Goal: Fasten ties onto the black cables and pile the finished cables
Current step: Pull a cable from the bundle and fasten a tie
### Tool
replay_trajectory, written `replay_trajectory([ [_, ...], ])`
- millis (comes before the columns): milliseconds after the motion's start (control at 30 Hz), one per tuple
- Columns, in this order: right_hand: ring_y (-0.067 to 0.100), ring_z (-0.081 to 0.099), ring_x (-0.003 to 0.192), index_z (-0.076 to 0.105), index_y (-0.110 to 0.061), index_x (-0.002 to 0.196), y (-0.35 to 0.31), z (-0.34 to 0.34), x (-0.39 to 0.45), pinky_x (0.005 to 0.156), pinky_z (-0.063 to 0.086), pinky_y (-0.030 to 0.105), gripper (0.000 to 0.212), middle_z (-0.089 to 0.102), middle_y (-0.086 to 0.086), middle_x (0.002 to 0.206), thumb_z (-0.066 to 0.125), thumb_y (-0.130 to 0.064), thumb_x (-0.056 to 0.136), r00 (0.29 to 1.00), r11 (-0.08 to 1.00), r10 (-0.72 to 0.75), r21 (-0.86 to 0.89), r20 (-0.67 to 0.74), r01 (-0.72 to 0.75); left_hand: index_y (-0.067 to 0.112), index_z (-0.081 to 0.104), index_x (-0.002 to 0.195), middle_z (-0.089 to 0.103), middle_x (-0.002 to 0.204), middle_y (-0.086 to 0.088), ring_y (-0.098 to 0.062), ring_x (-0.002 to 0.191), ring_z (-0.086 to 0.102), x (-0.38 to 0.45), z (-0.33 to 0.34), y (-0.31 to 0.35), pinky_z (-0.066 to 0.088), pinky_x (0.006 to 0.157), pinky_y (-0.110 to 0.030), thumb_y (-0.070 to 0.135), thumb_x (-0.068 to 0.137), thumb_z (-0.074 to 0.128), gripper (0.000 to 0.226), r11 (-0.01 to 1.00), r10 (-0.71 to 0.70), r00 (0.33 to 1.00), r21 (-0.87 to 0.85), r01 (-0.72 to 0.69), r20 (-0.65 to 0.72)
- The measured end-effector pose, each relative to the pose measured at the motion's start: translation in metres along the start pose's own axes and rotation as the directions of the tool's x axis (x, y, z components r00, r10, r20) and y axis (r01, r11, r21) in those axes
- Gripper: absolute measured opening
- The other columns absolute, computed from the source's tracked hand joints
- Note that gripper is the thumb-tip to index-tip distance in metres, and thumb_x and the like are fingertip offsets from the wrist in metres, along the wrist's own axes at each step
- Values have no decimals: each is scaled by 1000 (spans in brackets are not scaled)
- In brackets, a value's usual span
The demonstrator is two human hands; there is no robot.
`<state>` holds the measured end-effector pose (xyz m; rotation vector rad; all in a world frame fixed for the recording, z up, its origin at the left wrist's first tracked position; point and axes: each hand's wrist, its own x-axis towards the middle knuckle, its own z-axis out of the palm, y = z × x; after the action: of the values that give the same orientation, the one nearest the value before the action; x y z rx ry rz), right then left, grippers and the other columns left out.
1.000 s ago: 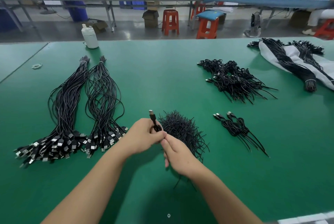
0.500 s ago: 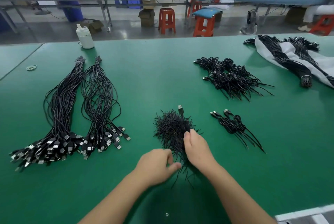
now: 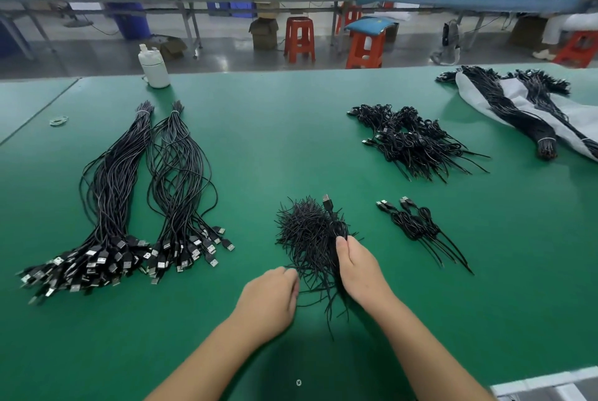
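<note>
A tangle of thin black ties (image 3: pixel 307 232) lies on the green table (image 3: pixel 275 128) in front of me. My right hand (image 3: pixel 359 271) rests on the tangle's right side, shut on a coiled black cable (image 3: pixel 329 206) whose USB plug sticks up. My left hand (image 3: pixel 270 300) sits at the near left edge of the ties, fingers curled and pinching a tie. Two tied cables (image 3: pixel 417 225) lie just to the right. A bigger heap of tied cables (image 3: pixel 414 141) lies farther back right.
Two long bundles of untied cables (image 3: pixel 110 206) (image 3: pixel 181 193) lie at the left, plugs toward me. A white bottle (image 3: pixel 153 67) stands at the far edge. More cable bundles lie on a white bag (image 3: pixel 517 99) at the far right. Loose rubber bands (image 3: pixel 59 121) lie far left.
One second ago both hands held the cable upright in front of the ties. My right hand has since carried it onto the tie pile, and my left hand dropped to the pile's near edge.
</note>
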<state>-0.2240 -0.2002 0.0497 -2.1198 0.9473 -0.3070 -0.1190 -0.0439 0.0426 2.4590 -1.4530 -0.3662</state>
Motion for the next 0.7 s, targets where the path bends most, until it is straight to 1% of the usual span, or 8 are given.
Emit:
replay_trajectory([
  [100,17,45,68,38,-18,73,-5,0,-1,62,37,31,40,46,-2,72,28,-38,107,999,999,-42,-7,1,42,31,50,86,57,89,14,-9,83,54,4,-9,-5,50,77,-30,23,90,46,10,995,-21,1000,-103,19,-23],
  [200,23,53,76,51,-11,87,-8,-2,-1,75,47,44,38,55,4,81,31,-37,107,999,999,-46,26,-20,47,31,57,81,61,79,14,1,73,55,6,-19,-9,47,68,-17,22,88,54,12,946,-73,997,-316,67,-9],
  [300,21,49,55,50,-9,86,-10,-5,0,67,51,44,38,49,0,64,32,-36,107,1000,986,-12,164,6,11,28,62,79,58,69,13,3,59,48,7,-29,-15,41,59,-9,20,90,62,13,860,-140,990,-496,121,0],
  [400,17,44,46,58,-15,93,-13,-7,0,51,45,30,36,47,-3,56,34,-39,106,992,914,10,402,122,-59,19,67,83,56,68,9,-3,56,43,7,-39,-18,38,54,-13,16,92,65,9,690,-247,969,-697,196,28],
  [467,15,47,48,60,-23,94,-16,-7,-1,54,43,26,32,56,-1,67,36,-41,106,983,877,-19,476,180,-70,13,66,84,55,65,4,-7,53,42,6,-43,-16,35,50,-18,12,93,64,9,506,-298,950,-828,240,93],
  [533,15,50,52,60,-25,91,-19,-5,-2,60,44,29,29,63,3,81,39,-41,105,977,847,-42,526,210,-77,11,65,85,58,63,2,-9,51,42,6,-46,-11,34,48,-19,9,93,62,9,401,-285,946,-877,265,156],
  [633,15,54,60,65,-15,96,-24,-4,-1,60,49,29,33,66,4,82,43,-37,105,970,747,-40,652,238,-129,10,65,85,63,67,1,-9,51,44,5,-46,-6,35,47,-20,7,93,61,10,374,-238,948,-881,290,211],
  [700,16,55,63,64,-10,92,-26,-4,0,64,49,31,35,64,6,78,40,-32,107,975,750,-56,653,215,-100,9,64,85,62,69,-3,-10,50,45,6,-44,-5,36,46,-21,5,93,60,10,363,-219,947,-881,303,236],
])
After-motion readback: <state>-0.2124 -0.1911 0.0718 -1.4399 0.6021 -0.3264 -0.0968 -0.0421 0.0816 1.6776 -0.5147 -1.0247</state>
